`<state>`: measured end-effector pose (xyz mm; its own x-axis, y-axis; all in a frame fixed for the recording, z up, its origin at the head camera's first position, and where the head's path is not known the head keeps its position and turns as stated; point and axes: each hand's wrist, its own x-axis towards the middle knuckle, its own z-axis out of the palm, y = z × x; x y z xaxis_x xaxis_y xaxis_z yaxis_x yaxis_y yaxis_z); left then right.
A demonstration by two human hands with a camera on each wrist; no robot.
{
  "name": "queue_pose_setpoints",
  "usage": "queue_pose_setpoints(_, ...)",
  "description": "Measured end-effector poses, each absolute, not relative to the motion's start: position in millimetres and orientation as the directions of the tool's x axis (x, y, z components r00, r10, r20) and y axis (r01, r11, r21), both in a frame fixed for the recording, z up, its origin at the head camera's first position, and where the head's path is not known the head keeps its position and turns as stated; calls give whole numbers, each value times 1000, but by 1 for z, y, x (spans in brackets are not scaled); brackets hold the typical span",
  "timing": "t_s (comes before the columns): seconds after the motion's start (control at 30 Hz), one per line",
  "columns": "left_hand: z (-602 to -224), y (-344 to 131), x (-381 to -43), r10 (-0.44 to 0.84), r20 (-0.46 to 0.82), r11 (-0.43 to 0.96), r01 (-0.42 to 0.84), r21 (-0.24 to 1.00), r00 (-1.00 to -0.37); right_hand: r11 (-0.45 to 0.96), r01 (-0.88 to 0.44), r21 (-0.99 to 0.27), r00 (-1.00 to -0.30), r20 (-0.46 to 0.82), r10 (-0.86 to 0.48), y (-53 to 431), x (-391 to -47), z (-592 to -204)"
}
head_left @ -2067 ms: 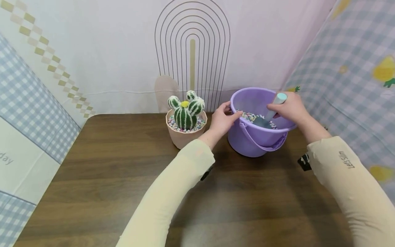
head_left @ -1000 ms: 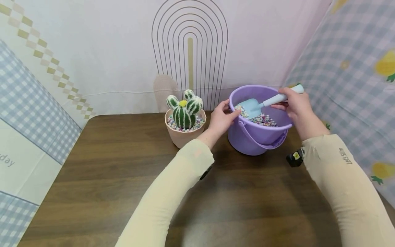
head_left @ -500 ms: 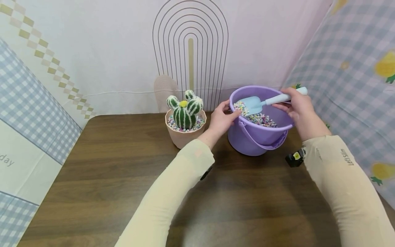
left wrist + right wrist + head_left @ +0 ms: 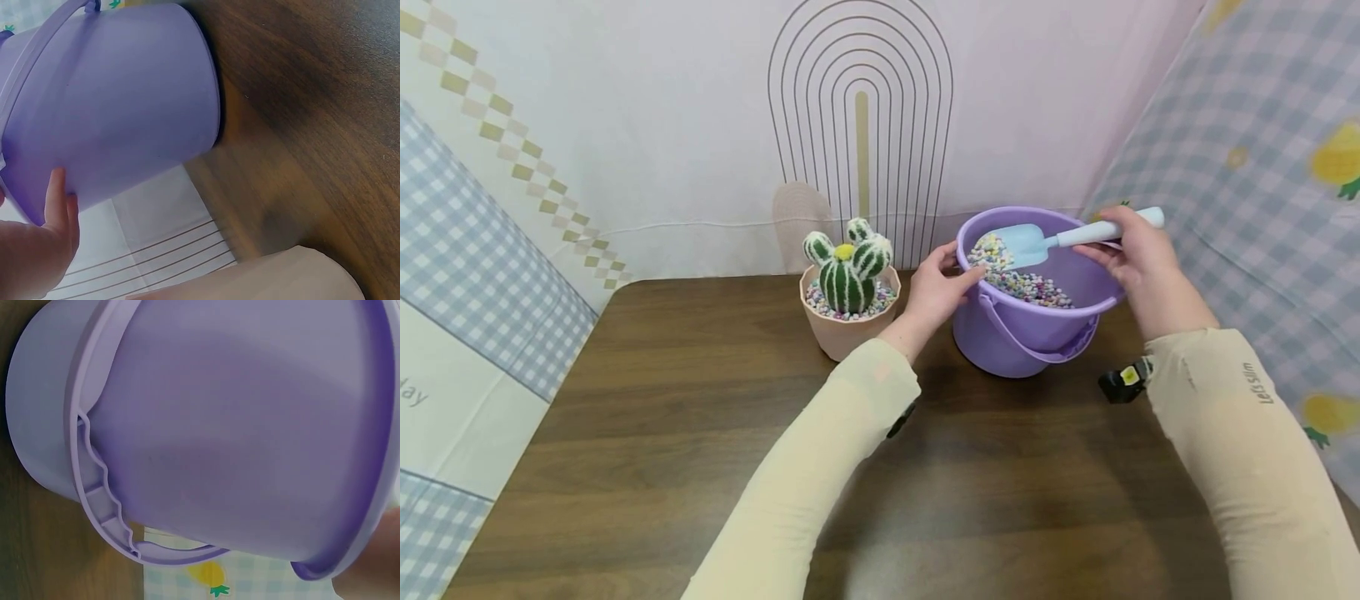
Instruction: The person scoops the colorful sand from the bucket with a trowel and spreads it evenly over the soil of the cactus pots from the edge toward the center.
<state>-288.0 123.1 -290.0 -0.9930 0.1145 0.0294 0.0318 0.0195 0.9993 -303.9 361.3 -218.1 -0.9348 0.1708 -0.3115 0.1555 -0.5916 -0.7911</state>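
Observation:
A purple bucket (image 4: 1006, 343) stands on the table, with small multicoloured pebbles (image 4: 1039, 290) inside. My left hand (image 4: 934, 292) grips its left rim, thumb over the edge and fingers on the outer wall; in the left wrist view those fingers (image 4: 57, 200) lie along the purple side. My right hand (image 4: 1144, 260) holds the pale handle of a light blue trowel (image 4: 1028, 245) over the bucket's right rim. The trowel slants down to the left, its blade within the bucket's mouth and carrying a heap of pale pebbles (image 4: 991, 252). In the right wrist view the bucket wall hides the trowel.
Left of the bucket is a beige pot (image 4: 848, 335) holding a knitted-looking green and white cactus (image 4: 847, 286) with a yellow flower, pebbles around its base. The bucket's handle (image 4: 1026, 348) hangs at its front. A patterned cloth backdrop (image 4: 700, 125) rises behind the brown wooden table (image 4: 700, 433).
The trowel was dug into the pebbles with its handle steep; it has come up loaded and tipped flatter. My right hand has shifted slightly right and up. The left hand stays on the rim.

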Motion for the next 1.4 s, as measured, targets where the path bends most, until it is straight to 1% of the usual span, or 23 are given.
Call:
queue_pose_setpoints(0.37, -289, 126, -285, 110, 39, 30, 43, 999, -993, -618, 145, -773, -922, -331, 198, 371, -301, -216)
queue_pose_setpoints(0.6, -290, 126, -284, 126, 41, 22, 44, 999, -991, -628, 150, -763, -918, -343, 198, 373, -299, -216)
queue_pose_setpoints(0.87, -291, 123, -279, 113, 22, 4, 22, 1000, -993, -646, 162, -746, -916, -358, 183, 373, -297, -215)
queue_pose_setpoints(0.97, -291, 119, -277, 117, 33, 17, 35, 999, -993, -658, 159, -736, -918, -356, 176, 373, -297, -214)
queue_pose_setpoints(1.13, -291, 105, -272, 165, 47, 75, 60, 995, -985, -667, 153, -730, -920, -351, 173, 374, -296, -212)
queue_pose_setpoints(1.33, -291, 87, -263, 279, 70, 201, 130, 971, -958, -670, 152, -726, -922, -349, 169, 373, -295, -211)
queue_pose_setpoints(1.4, -291, 81, -260, 307, 76, 217, 147, 965, -949, -672, 152, -725, -924, -346, 164, 372, -294, -210)
